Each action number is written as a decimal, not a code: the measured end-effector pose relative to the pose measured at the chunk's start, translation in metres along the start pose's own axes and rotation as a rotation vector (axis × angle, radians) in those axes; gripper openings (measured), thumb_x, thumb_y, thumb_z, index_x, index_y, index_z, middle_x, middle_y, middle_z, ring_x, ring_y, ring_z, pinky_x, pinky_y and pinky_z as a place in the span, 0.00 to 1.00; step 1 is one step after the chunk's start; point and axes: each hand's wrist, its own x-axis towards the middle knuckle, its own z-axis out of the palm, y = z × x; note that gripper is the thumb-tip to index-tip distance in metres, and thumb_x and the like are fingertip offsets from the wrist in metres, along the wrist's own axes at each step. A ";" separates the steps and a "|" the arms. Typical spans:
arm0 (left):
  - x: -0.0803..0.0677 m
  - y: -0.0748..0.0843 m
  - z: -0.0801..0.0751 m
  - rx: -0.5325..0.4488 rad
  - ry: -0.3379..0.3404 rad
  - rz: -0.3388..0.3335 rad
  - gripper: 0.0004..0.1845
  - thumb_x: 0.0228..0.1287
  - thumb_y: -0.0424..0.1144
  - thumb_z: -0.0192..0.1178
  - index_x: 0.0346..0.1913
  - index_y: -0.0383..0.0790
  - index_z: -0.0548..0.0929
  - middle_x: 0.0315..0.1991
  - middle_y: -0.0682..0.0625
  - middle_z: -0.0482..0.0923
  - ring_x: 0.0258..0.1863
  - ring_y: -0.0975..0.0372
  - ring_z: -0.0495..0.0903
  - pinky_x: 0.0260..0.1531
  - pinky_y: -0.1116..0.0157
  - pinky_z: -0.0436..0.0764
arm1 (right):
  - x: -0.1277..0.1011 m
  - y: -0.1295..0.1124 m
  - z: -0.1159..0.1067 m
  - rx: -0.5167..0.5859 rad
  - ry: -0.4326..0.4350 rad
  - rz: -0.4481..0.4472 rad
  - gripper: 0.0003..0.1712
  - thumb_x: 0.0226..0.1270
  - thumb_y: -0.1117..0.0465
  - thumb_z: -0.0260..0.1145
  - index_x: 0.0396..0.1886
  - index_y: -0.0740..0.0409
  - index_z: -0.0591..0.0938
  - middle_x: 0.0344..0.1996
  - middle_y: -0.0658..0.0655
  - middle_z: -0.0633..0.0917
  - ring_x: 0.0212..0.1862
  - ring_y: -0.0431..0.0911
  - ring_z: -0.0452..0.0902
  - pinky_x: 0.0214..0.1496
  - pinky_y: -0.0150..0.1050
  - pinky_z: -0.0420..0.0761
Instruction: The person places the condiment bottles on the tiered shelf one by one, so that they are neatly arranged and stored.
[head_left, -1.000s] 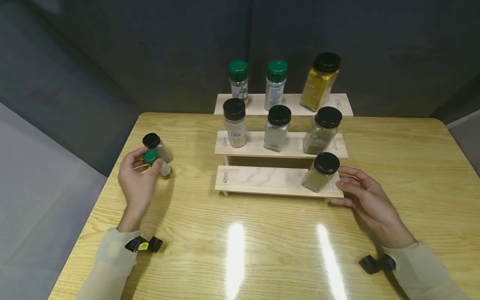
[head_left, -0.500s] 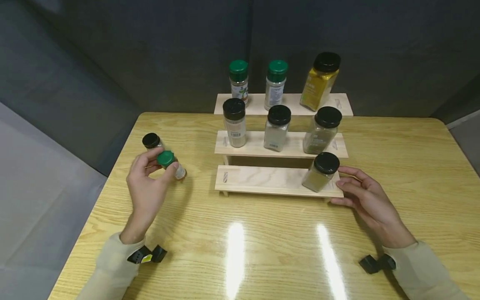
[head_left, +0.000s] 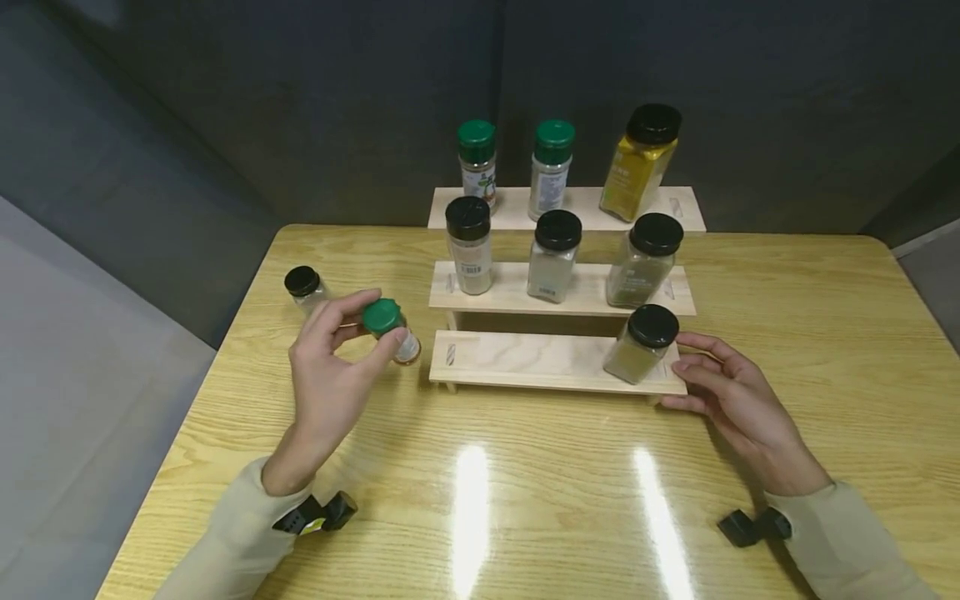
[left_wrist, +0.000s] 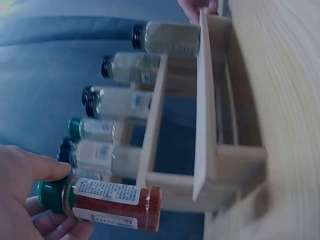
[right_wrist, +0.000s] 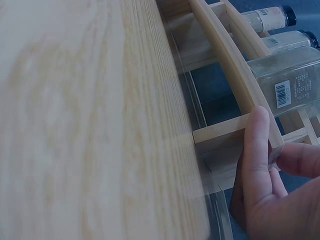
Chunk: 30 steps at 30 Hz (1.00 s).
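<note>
My left hand [head_left: 330, 375] pinches a spice jar [left_wrist: 110, 202] by its green cap, left of the wooden spice rack [head_left: 525, 358]. Red powder and white labels show on this jar in the left wrist view, where its base points toward the rack's lowest tier. My right hand [head_left: 750, 408] grips the right end of that tier, its fingers at the board's edge in the right wrist view. Close by, a black-capped square jar [head_left: 637, 354] stands on the same tier. The rest of that board, to its left, is bare wood.
Behind my left hand a black-capped jar [head_left: 303, 283] stands on the table [head_left: 570, 500], partly hidden. The middle tier bears several black-capped jars, among them a round shaker [head_left: 472, 258]. On the top tier are two green-capped jars [head_left: 551, 179] and a yellow jar [head_left: 633, 179].
My left hand has carried the green-capped jar rightward from beside the black-capped jar to near the rack's left end. The right hand and the rack stay where they were.
</note>
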 end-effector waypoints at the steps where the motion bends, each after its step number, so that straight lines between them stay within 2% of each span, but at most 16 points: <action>1: 0.001 0.003 0.002 -0.003 -0.010 0.004 0.24 0.58 0.17 0.78 0.58 0.25 0.87 0.49 0.36 0.84 0.49 0.60 0.83 0.50 0.72 0.86 | 0.000 0.000 0.000 0.000 -0.001 -0.001 0.24 0.83 0.81 0.54 0.61 0.54 0.86 0.43 0.56 0.84 0.45 0.45 0.85 0.45 0.47 0.93; 12: 0.009 0.027 0.041 -0.091 -0.135 0.070 0.25 0.58 0.21 0.80 0.59 0.25 0.86 0.50 0.39 0.85 0.47 0.51 0.85 0.50 0.66 0.88 | 0.000 0.000 -0.001 0.012 -0.005 -0.003 0.25 0.83 0.81 0.53 0.62 0.54 0.86 0.43 0.56 0.84 0.45 0.45 0.85 0.45 0.47 0.93; 22: 0.015 0.036 0.080 -0.166 -0.235 0.089 0.25 0.60 0.24 0.80 0.59 0.26 0.85 0.51 0.39 0.84 0.44 0.54 0.86 0.45 0.54 0.90 | 0.000 0.000 -0.001 0.014 0.006 0.003 0.25 0.83 0.81 0.54 0.62 0.54 0.86 0.43 0.56 0.84 0.45 0.45 0.85 0.45 0.48 0.93; 24: 0.015 0.036 0.086 -0.182 -0.246 0.092 0.24 0.59 0.24 0.80 0.59 0.26 0.86 0.51 0.38 0.84 0.44 0.53 0.86 0.45 0.54 0.91 | 0.000 0.000 0.000 0.014 0.007 0.007 0.25 0.83 0.81 0.54 0.61 0.54 0.86 0.44 0.56 0.84 0.45 0.45 0.85 0.45 0.48 0.93; 30: 0.017 0.036 0.104 -0.183 -0.286 0.116 0.24 0.59 0.24 0.80 0.58 0.26 0.85 0.50 0.38 0.84 0.45 0.53 0.85 0.46 0.62 0.90 | 0.000 -0.001 0.001 0.003 0.022 0.017 0.24 0.83 0.80 0.55 0.61 0.53 0.86 0.44 0.56 0.83 0.45 0.45 0.84 0.45 0.47 0.93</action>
